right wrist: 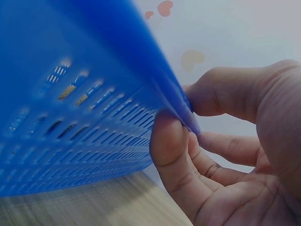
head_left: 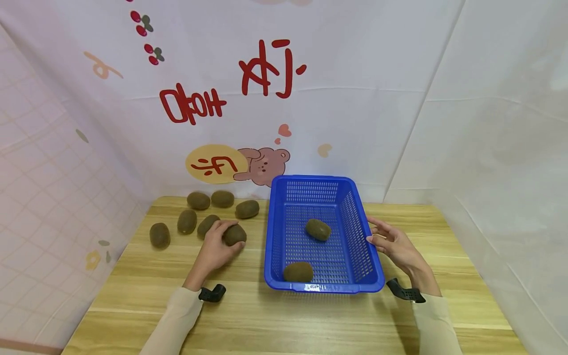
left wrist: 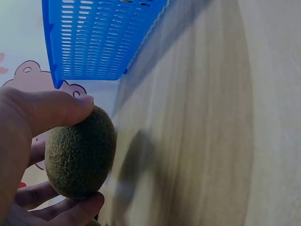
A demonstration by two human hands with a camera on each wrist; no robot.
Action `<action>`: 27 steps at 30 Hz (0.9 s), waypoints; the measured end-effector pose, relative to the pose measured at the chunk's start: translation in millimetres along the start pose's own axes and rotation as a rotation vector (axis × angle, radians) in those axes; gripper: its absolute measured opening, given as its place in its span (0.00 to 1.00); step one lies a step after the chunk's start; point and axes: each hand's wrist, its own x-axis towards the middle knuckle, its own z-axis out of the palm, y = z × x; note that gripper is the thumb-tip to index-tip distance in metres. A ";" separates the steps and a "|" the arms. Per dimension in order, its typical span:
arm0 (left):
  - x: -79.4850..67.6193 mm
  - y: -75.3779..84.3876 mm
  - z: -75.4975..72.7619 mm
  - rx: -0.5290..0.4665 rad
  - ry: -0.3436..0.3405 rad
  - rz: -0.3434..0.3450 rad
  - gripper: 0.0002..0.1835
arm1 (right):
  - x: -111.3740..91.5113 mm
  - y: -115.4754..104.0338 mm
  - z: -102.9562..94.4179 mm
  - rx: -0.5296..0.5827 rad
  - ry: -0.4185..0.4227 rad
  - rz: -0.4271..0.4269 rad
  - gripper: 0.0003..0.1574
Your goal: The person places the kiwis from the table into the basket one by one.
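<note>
The left hand [head_left: 220, 249] gripped a brown, fuzzy-skinned oval kiwi [head_left: 235, 235], its thumb over one end and its fingers [left wrist: 83, 211] curled at the other, likely because a rounded fruit could roll out of a looser hold. In the left wrist view the fruit's shadow lay apart from it, so it seemed raised above the pale wood-grain surface [head_left: 248, 320]. It was outside and to the left of a blue rectangular plastic basket with slotted walls [head_left: 269, 236].

The right hand [head_left: 401, 250] pinched the basket's right rim between thumb and fingers, probably to steady so light a container from the far side. Inside, one central kiwi [head_left: 318, 230] lay near the middle and one corner kiwi [head_left: 298, 272] near the front left corner, where the walls would keep both from rolling away. Six loose kiwis [head_left: 187, 221] lay left of the basket, nearest the left hand, perhaps why that hand did the gripping.
</note>
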 end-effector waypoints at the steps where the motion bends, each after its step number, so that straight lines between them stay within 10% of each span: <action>1: 0.4 1.2 -0.6 -0.003 0.001 0.002 0.32 | -0.1 0.1 -0.2 0.002 -0.003 -0.001 0.44; 27: 15.1 49.8 -14.1 -0.165 0.048 0.105 0.33 | 0.2 0.5 -1.5 -0.001 -0.008 0.003 0.44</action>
